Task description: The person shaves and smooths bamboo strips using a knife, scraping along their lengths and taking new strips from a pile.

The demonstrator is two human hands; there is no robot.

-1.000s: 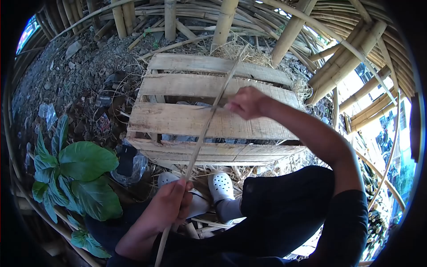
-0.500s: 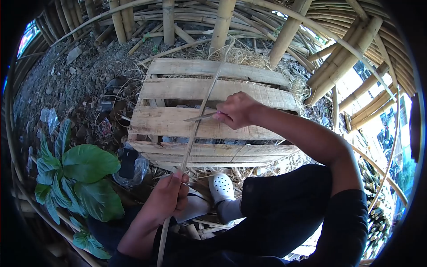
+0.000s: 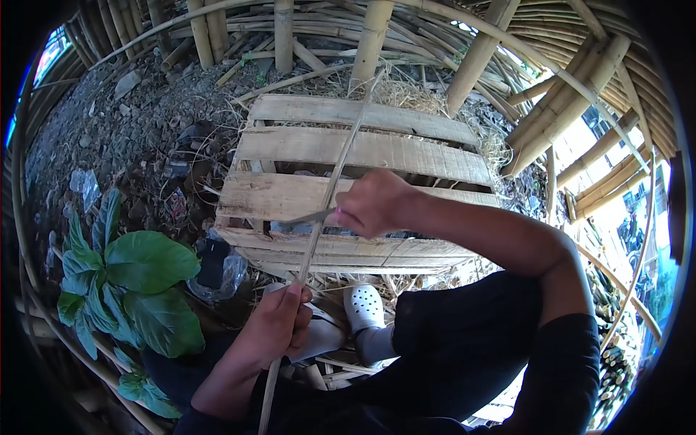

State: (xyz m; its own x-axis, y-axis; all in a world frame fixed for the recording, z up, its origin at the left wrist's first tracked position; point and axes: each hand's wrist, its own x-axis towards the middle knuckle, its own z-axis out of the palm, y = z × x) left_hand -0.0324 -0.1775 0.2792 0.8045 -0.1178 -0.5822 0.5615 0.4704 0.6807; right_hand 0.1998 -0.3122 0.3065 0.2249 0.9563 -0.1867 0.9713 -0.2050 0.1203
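Note:
A long thin bamboo strip [image 3: 343, 157] slants from the far side of a slatted wooden crate [image 3: 275, 194] down toward my lap. My left hand [image 3: 279, 322] is closed around its lower part, in front of the crate, with the tail hanging below the fist. In my closed right hand [image 3: 373, 205] is a knife [image 3: 310, 217], its blade pointing left and lying across the strip above my left hand. The fingers cover the knife's handle, apart from a small pink bit.
Green leafy plant [image 3: 148, 262] at the left, with a clear plastic bag [image 3: 226, 279] beside it. White clogs [image 3: 364, 307] stand below the crate. Bamboo posts [image 3: 373, 40] rise behind it, and cut bamboo ends [image 3: 615, 370] are piled at the right.
My right hand and the knife have moved down along the strip, closer to my left hand. My left hand keeps its hold on the strip in nearly the same place.

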